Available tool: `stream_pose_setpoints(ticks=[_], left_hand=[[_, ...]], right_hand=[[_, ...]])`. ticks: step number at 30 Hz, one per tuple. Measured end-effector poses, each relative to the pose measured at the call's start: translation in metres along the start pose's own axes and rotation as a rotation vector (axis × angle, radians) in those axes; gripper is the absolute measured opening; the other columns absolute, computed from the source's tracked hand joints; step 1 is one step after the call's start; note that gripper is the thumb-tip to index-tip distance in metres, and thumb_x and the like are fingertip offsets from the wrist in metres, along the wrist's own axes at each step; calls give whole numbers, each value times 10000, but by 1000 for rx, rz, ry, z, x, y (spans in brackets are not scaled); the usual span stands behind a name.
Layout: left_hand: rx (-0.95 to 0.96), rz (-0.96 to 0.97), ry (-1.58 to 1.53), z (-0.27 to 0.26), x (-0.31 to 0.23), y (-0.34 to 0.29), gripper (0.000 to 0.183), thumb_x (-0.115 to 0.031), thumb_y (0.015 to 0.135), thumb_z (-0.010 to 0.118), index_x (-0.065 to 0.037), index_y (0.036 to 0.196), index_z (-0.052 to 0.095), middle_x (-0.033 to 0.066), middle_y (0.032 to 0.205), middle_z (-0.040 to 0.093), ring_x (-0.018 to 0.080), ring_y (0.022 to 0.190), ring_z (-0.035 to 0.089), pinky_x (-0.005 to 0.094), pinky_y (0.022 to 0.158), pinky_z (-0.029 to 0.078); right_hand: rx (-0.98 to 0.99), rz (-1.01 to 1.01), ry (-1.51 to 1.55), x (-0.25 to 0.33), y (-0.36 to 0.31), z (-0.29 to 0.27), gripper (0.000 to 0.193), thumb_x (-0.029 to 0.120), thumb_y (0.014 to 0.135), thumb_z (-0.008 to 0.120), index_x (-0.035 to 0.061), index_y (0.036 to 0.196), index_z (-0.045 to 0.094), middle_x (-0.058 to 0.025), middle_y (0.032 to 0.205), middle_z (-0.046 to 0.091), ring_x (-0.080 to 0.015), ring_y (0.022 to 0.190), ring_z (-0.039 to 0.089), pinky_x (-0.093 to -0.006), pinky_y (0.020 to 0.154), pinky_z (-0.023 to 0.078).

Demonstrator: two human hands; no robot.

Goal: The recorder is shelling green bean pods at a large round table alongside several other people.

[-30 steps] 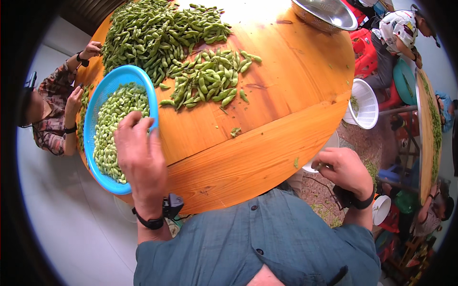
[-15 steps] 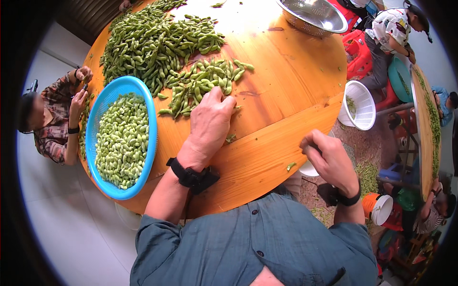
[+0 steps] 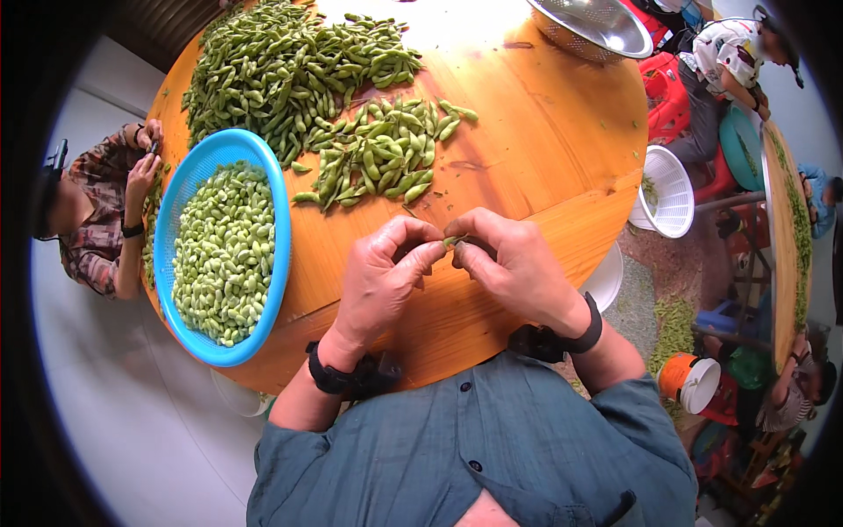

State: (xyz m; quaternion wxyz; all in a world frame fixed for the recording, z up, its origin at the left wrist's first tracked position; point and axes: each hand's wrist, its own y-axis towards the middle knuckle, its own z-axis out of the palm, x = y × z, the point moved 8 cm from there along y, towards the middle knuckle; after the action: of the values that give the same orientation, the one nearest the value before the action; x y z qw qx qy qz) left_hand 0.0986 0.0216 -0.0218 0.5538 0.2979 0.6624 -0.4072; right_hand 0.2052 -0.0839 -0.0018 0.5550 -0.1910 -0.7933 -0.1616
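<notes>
Both my hands meet over the near part of the round wooden table [image 3: 536,149]. Between their fingertips is a small green edamame pod [image 3: 451,240], mostly covered by the fingers. My left hand [image 3: 389,268] pinches one end of it, and my right hand [image 3: 509,263] pinches the other. Just beyond them lies a small group of pods [image 3: 378,158], next to a large heap of pods [image 3: 272,75] at the far left. To the left of my left hand, a blue basket [image 3: 282,255] holds many shelled green beans [image 3: 224,263].
A metal colander [image 3: 606,39] sits at the table's far right edge. A white basket [image 3: 672,198] and an orange-and-white bucket [image 3: 689,384] are beyond the right side. One person [image 3: 105,211] sits at the left; several others work around another table [image 3: 777,246] on the right.
My left hand has drawn back from the small group of pods toward me. My right hand has come in from the table's right edge, and both now hold a pod.
</notes>
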Motion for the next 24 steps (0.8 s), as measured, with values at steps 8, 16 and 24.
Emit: stream_pose_setpoints(ticks=[8,16,24], left_hand=[[-55,351,306,4,-26,-8,60,-2,931,660,19,982,636,25,849,656,80,692,592,233,618,515],[-70,52,-66,-4,0,-1,79,-48,934,677,-11,981,625,46,849,659,104,650,611,261,557,509],[94,-134,-399,-3,19,7,89,-79,939,684,-25,992,636,37,840,662,86,648,601,226,552,496]], right_hand=[[-67,-125,-153,16,3,1,77,33,889,591,-22,942,601,-249,768,642,-431,722,651,-468,623,526],[-4,-220,-170,14,9,7,33,21,896,589,-3,904,567,-237,745,623,-425,720,644,-451,618,515],[125,-138,-23,6,18,6,53,33,888,615,-10,916,605,-221,766,647,-380,707,665,-398,626,522]])
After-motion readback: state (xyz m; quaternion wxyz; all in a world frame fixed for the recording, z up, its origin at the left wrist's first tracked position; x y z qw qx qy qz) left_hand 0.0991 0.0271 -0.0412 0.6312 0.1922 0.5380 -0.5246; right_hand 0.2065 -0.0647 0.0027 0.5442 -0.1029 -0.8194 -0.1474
